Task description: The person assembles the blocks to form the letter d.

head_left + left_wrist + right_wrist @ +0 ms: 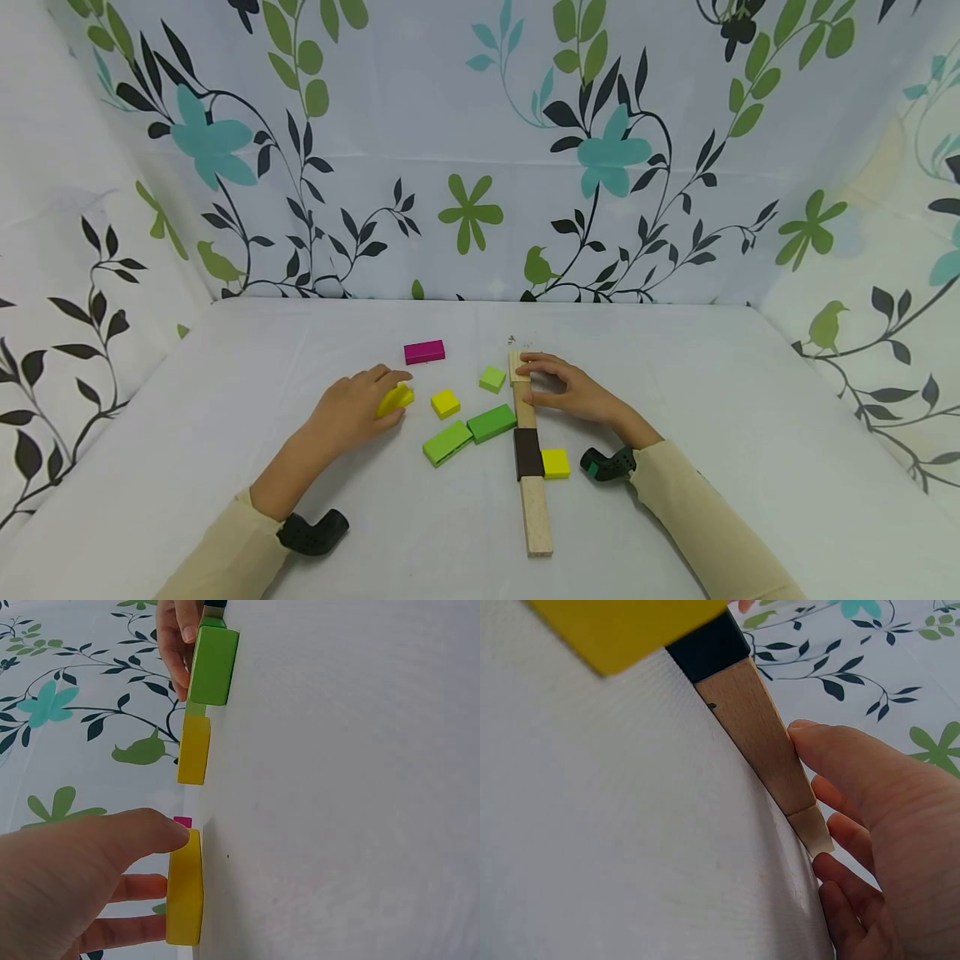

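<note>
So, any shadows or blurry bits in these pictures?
Head view: faint shadow beside the right sleeve; left wrist view: grey shadow beside the held yellow block; right wrist view: soft shadow along the wooden blocks, and the near yellow block seems slightly fuzzy.

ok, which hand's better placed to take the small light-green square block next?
Right, probably: the right hand is nearer, just across the tan-and-brown wooden block row from the light-green block, while the left hand pinches a smooth yellow block.
</note>
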Tool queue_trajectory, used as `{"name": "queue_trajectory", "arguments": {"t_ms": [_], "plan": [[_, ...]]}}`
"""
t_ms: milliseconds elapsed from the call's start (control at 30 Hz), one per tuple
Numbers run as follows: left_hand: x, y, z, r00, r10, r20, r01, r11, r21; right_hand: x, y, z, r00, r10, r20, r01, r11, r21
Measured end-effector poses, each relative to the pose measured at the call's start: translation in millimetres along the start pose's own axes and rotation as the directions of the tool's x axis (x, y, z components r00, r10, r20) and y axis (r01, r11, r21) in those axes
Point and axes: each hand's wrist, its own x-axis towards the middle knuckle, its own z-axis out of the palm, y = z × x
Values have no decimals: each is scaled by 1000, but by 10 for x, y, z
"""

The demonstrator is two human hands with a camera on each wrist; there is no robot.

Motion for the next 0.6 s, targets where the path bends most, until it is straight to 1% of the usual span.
{"name": "queue_trajectory", "arguments": {"t_ms": [333, 600], "plan": [[-9, -1, -17, 997, -37, 74, 37, 999, -2, 7, 16, -5, 1000, -9, 0, 9, 1000, -9], [-14, -6, -10, 996, -32, 79, 33, 999, -12, 13, 15, 11, 1000, -13, -10, 13, 1000, -3]]}}
